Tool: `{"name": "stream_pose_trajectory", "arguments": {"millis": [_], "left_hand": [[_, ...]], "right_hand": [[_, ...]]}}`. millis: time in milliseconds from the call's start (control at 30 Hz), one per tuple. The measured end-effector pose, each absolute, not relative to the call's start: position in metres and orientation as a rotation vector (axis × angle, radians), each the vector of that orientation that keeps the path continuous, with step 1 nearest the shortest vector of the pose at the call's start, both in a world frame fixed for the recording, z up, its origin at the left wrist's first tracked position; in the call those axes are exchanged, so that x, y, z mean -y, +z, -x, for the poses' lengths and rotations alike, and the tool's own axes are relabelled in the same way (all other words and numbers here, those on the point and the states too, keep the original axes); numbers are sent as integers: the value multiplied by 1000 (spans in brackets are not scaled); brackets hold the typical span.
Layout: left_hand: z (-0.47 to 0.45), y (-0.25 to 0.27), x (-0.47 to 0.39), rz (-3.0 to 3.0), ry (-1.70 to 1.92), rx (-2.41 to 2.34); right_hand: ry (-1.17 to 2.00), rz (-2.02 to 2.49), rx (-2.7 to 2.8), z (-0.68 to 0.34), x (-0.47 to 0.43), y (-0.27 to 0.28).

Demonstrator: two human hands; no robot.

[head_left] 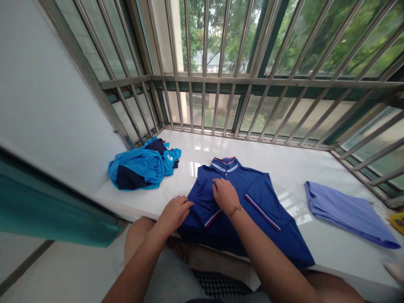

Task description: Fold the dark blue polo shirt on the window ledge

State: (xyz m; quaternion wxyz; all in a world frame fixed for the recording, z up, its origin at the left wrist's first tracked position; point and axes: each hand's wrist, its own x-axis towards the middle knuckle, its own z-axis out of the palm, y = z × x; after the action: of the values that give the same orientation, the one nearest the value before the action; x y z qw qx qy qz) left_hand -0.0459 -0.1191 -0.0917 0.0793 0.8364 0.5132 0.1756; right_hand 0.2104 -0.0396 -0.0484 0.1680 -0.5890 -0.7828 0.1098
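Observation:
A dark blue polo shirt (261, 193) lies spread on the white ledge, its striped collar towards the window and its lower part hanging over the front edge. Its short sleeves, trimmed in red and white, lie across the body. At the shirt's left edge, the bent fingers and thumb of my left hand (176, 213) close on the fabric. My right hand (226, 197) rests on the chest just below the collar, palm down, with its fingers reaching left over the cloth. Part of the left sleeve is hidden under my right wrist.
A crumpled bright blue and navy garment (145, 166) sits on the ledge (195, 145) at the left. To the right lies a folded periwinkle cloth (347, 212), with a yellow item (397, 221) beyond it. Metal window bars (217, 80) enclose the back. A teal curtain (57, 210) hangs at left.

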Motion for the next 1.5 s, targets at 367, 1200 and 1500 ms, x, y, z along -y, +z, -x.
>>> {"name": "stream_pose_trajectory", "arguments": {"millis": [367,1200,1500], "left_hand": [[47,-119,123,-2124,838,-1803],[58,-89,96,-2301,705,-1879],[5,-97,3,-2358,364,-1845]], "right_hand": [[659,1751,2091,-147,-87,-65],[910,1416,1958,-108,-111,-92],[570,1399,2113,-128,-88,-76]]}}
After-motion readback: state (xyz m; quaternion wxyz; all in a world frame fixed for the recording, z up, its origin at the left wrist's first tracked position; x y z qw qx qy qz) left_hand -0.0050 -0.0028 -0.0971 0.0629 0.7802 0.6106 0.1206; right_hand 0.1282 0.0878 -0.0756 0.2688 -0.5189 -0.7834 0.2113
